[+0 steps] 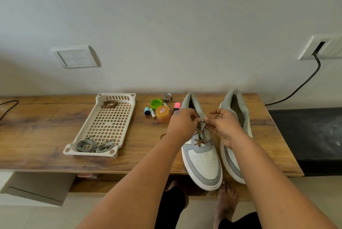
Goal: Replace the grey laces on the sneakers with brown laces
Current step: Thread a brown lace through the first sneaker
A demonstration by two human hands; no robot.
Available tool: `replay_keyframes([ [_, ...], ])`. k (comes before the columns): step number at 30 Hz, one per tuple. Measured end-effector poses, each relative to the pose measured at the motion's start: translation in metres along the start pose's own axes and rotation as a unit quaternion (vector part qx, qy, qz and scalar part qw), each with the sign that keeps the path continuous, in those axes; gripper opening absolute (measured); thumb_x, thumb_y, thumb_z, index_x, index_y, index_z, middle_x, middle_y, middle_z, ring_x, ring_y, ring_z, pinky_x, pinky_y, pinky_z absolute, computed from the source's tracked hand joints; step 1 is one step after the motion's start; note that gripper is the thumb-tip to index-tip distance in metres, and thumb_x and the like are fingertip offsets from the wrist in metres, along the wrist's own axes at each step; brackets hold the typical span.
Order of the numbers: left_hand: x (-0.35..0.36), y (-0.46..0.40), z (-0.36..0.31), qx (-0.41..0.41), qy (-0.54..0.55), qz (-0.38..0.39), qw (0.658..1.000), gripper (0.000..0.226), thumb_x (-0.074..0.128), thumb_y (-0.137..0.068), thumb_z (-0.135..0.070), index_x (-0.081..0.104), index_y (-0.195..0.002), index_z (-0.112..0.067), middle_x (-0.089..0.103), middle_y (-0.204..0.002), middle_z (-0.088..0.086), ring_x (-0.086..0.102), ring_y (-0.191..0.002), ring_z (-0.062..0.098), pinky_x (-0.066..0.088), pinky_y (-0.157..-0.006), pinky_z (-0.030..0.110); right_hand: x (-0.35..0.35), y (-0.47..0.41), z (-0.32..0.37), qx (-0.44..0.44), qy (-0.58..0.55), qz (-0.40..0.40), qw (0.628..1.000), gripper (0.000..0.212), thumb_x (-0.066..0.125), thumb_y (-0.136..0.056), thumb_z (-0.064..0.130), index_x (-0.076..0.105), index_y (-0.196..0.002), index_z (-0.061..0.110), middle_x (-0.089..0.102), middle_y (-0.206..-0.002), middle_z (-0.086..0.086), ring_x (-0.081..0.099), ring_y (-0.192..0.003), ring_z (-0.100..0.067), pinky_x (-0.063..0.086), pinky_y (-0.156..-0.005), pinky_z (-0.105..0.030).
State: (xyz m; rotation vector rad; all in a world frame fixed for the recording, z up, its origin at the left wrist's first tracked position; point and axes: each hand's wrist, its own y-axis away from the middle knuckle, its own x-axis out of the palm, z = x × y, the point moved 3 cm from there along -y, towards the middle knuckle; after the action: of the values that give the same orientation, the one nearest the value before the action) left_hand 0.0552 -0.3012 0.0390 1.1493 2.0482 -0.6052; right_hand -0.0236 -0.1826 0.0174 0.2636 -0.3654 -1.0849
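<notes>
I see both hands working at the top eyelets of the left sneaker (200, 147) on the wooden table (46, 130). The left hand (182, 124) has its fingers curled, pinching the brown lace (199, 139) by the tongue; the right hand (223, 126) pinches the lace from the other side, fingertips nearly meeting the left's. Brown lace already crosses the lower eyelets of this sneaker. The right sneaker (235, 110) stands just beside it, partly hidden by the right forearm, so I cannot tell its lacing.

To the left sits a cream tray (103, 123). Two grey laces (94, 145) lie bundled at its near end; a coiled spare brown lace (109, 104) lies at its far end. Between tray and sneakers I see small items: a green cap (156, 103), an orange jar (162, 113), a pink marker (177, 106) and a tape roll (167, 97).
</notes>
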Motion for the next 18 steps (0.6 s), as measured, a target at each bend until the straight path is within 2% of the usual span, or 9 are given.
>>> replay_keyframes([
  [3,0.0003,-0.0009,0.0017,0.000,0.016,0.006,1.000,0.013,0.063,-0.095,-0.024,0.070,-0.095,-0.013,0.056,-0.074,-0.006,0.049,-0.072,0.011,0.029,-0.054,0.013,-0.0007,-0.0011,-0.0007,0.001,-0.004,0.005,1.000,0.027,0.066,-0.086,-0.008,0.055,-0.105,0.008,0.063,-0.106,-0.016,0.068,-0.096,-0.028,0.059,-0.070,-0.028],
  [6,0.0001,-0.0013,0.0037,0.005,0.029,0.014,0.999,0.014,0.064,-0.095,-0.024,0.070,-0.093,-0.012,0.049,-0.063,-0.013,0.045,-0.062,0.005,0.030,-0.054,0.013,-0.0008,-0.0019,-0.0011,0.000,-0.007,0.008,1.000,0.028,0.066,-0.086,-0.008,0.054,-0.107,0.007,0.063,-0.099,-0.014,0.068,-0.090,-0.026,0.059,-0.071,-0.029],
  [9,0.0008,-0.0016,0.0052,0.001,0.049,0.020,0.999,0.014,0.065,-0.094,-0.023,0.070,-0.092,-0.010,0.044,-0.056,-0.012,0.041,-0.055,0.004,0.032,-0.055,0.019,-0.0002,-0.0014,-0.0002,-0.002,-0.010,0.014,1.000,0.031,0.065,-0.086,-0.008,0.053,-0.111,0.006,0.065,-0.097,-0.013,0.068,-0.088,-0.024,0.058,-0.074,-0.030],
  [11,0.0008,-0.0022,0.0056,-0.001,0.055,0.021,0.998,0.015,0.065,-0.094,-0.023,0.070,-0.092,-0.009,0.044,-0.056,-0.011,0.041,-0.055,0.005,0.034,-0.057,0.022,0.0001,-0.0006,0.0001,-0.003,-0.014,0.018,1.000,0.032,0.065,-0.087,-0.008,0.052,-0.113,0.005,0.065,-0.095,-0.013,0.068,-0.087,-0.023,0.058,-0.073,-0.029],
  [15,0.0033,-0.0020,0.0041,0.001,0.046,0.037,0.998,0.015,0.064,-0.094,-0.025,0.069,-0.092,-0.010,0.045,-0.057,-0.011,0.041,-0.054,0.005,0.034,-0.055,0.019,-0.0008,0.0000,0.0005,-0.003,-0.011,0.018,1.000,0.031,0.065,-0.087,-0.007,0.052,-0.112,0.006,0.066,-0.099,-0.015,0.070,-0.088,-0.024,0.059,-0.071,-0.027],
  [18,0.0065,-0.0013,0.0047,-0.003,0.047,0.040,0.998,0.014,0.065,-0.094,-0.024,0.068,-0.092,-0.011,0.047,-0.059,-0.011,0.042,-0.054,0.004,0.035,-0.057,0.022,-0.0013,-0.0005,-0.0003,-0.003,-0.011,0.020,1.000,0.030,0.065,-0.087,-0.007,0.053,-0.111,0.006,0.065,-0.102,-0.016,0.070,-0.088,-0.025,0.059,-0.074,-0.029],
])
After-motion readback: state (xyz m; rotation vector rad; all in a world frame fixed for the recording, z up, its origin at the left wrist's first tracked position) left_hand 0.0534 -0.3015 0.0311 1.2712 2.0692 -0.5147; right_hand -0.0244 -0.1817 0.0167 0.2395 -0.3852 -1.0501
